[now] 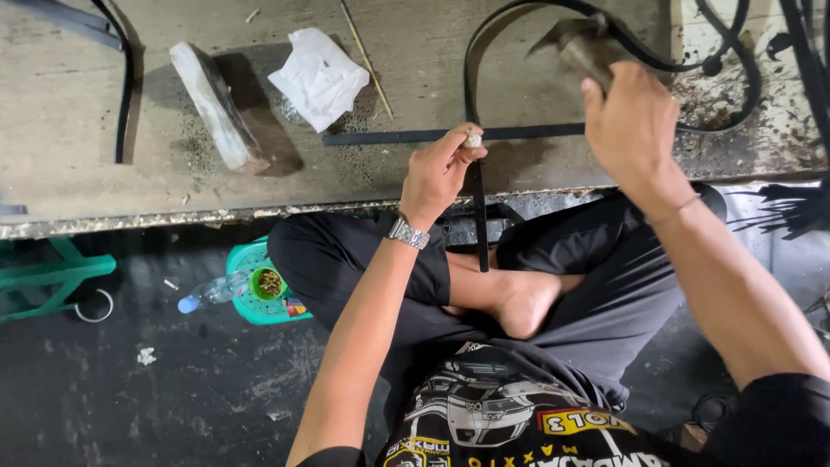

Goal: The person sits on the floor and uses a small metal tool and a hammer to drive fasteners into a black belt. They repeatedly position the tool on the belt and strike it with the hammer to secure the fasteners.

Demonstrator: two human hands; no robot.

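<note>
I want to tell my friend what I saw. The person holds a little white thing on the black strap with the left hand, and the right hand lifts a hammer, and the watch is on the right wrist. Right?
Almost. The watch is on the left wrist, not the right, as the head view shows. The rest stands: the left hand pinches a little white thing on the black strap, and the right hand lifts a hammer.

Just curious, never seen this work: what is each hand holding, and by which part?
The left hand pinches a small pale punch upright on the black strap. The right hand grips a hammer by its handle.
</note>
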